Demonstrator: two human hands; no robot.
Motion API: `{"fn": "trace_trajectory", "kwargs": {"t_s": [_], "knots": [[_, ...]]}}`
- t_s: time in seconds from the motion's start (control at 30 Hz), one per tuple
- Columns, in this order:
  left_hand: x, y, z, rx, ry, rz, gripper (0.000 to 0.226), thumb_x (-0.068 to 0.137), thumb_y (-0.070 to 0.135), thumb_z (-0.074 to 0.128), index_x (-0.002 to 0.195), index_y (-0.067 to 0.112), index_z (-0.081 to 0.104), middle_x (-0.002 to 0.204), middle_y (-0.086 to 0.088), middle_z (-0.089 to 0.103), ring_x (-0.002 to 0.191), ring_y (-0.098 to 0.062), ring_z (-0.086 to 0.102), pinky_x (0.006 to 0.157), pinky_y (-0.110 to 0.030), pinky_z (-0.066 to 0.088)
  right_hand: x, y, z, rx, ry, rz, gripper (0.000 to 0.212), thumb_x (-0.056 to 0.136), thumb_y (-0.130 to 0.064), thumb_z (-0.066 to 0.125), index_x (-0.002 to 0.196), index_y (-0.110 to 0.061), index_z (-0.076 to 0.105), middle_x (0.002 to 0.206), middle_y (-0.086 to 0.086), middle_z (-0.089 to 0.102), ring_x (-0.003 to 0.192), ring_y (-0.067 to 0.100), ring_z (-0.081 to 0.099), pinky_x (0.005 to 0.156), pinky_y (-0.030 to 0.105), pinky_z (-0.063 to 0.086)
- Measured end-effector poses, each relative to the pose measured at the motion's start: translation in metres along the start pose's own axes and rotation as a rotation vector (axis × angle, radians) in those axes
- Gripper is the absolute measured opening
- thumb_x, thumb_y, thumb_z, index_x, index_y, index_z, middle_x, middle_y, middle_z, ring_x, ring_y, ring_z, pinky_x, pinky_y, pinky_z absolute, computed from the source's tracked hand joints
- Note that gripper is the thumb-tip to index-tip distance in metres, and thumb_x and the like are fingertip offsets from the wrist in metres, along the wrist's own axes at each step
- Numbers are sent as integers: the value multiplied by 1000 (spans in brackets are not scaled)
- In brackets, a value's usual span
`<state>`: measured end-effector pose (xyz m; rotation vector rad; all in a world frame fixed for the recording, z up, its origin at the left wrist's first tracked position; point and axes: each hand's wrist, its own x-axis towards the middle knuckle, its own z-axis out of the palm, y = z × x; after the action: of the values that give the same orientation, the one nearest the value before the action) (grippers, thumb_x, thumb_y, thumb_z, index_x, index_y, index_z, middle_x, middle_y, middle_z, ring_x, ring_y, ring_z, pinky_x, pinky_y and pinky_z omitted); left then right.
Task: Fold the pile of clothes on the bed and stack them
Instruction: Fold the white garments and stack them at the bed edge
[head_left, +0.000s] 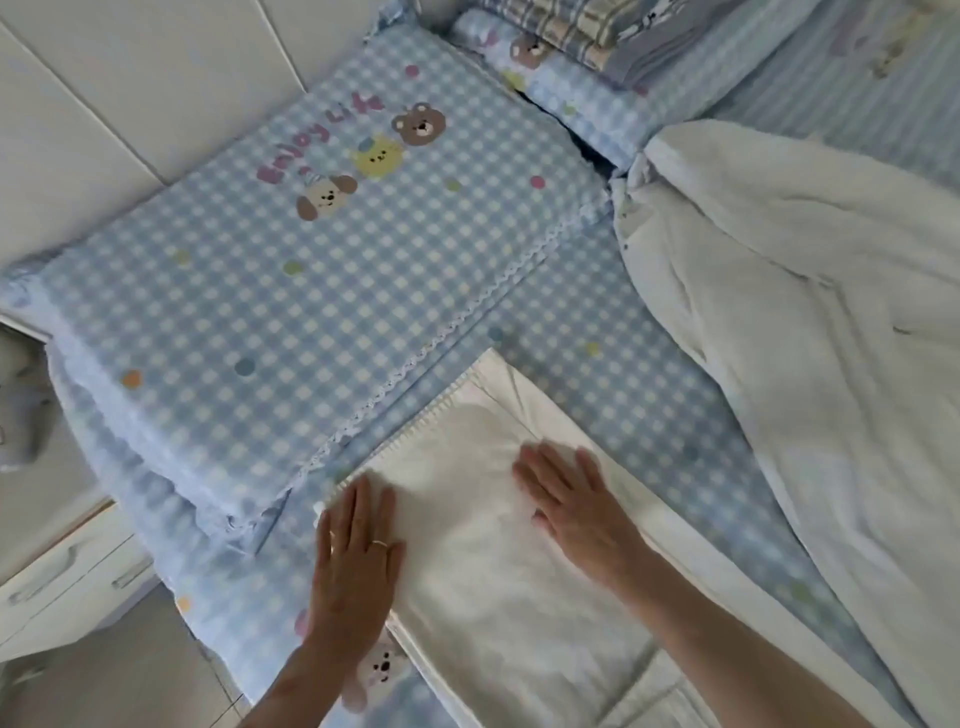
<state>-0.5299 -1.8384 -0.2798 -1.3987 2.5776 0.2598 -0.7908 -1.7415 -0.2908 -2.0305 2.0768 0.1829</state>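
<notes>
checked pillow (270, 291) (cartoon animals printed) | white duvet (810, 322) at right | drawer unit (62, 577) beside bed

One head-worn wide-angle view looks steeply down, close over the bed (597, 322). The pillow (291, 260) lies toward 10 o'clock, the quilt (810, 291) toward 2 o'clock, and both forearms enter from 6 o'clock.

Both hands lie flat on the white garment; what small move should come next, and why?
Probably sweep the left hand and right hand outward: both lie flat on the white garment, which still shows creases near the right hand, so smoothing precedes the next fold.
</notes>
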Motion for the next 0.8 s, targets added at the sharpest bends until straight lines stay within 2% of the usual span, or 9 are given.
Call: {"fn": "trace_trajectory", "kwargs": {"t_s": [0.13,0.23,0.27,0.33,0.4,0.5,0.63,0.7,0.8], "knots": [[40,-31,-19,-21,-46,-36,54,84,32,46,121,-5,60,119,-27,61,107,-41,61,87,-52,51,100,8,-30,-168,-15,-25,72,80,-40,67,143,-16,40,149,3,39,136,22,38,105,48,37],[46,-40,-25,-45,-55,-39,56,63,20,85,111,-2,66,96,-19,67,83,-39,66,68,-44,56,155,14,-41,-172,-45,-104,74,90,-36,56,150,-14,20,157,2,20,145,21,17,116,46,13],[45,-41,-25,-111,-73,-55,58,64,17,85,115,-1,64,97,-18,66,85,-37,65,72,-43,55,166,15,-45,-163,-84,-116,72,91,-37,54,150,-15,19,157,1,20,145,20,15,116,44,10],[39,-40,-26,-269,-88,-159,49,81,16,70,126,3,56,109,-15,60,102,-34,57,90,-42,47,177,14,-54,-155,-138,-151,60,90,-38,54,142,-18,33,146,1,37,136,20,31,110,39,21],[33,-38,-30,-434,-44,-267,34,85,13,65,118,4,61,108,-12,58,106,-31,52,96,-38,41,173,13,-64,-129,-96,-186,43,91,-33,56,131,-21,46,127,-2,49,119,21,44,96,35,32],[20,-27,-51,-607,64,-324,15,81,4,67,96,6,66,97,-6,54,94,-23,52,91,-32,40,148,18,-83,-20,-21,-162,29,90,-26,58,119,-19,55,116,-2,51,110,20,47,88,31,32],[-6,-3,-85,-755,11,-307,28,86,5,59,78,29,46,68,3,59,57,-10,55,51,-16,42,86,35,-109,82,45,-168,25,85,-22,66,109,-17,61,118,-1,53,105,18,53,87,29,34],[-33,24,-103,-792,-3,-229,31,80,2,59,82,30,47,68,3,57,56,-7,54,49,-11,40,37,49,-120,125,68,-157,20,82,-15,68,101,-18,61,103,-3,61,91,17,60,80,27,35],[-86,82,-106,-803,-154,-35,52,73,4,61,107,41,50,80,12,57,70,3,54,65,0,36,-55,73,-123,150,132,-84,24,77,-9,70,95,-21,61,81,-7,62,74,15,61,73,23,34]]}}
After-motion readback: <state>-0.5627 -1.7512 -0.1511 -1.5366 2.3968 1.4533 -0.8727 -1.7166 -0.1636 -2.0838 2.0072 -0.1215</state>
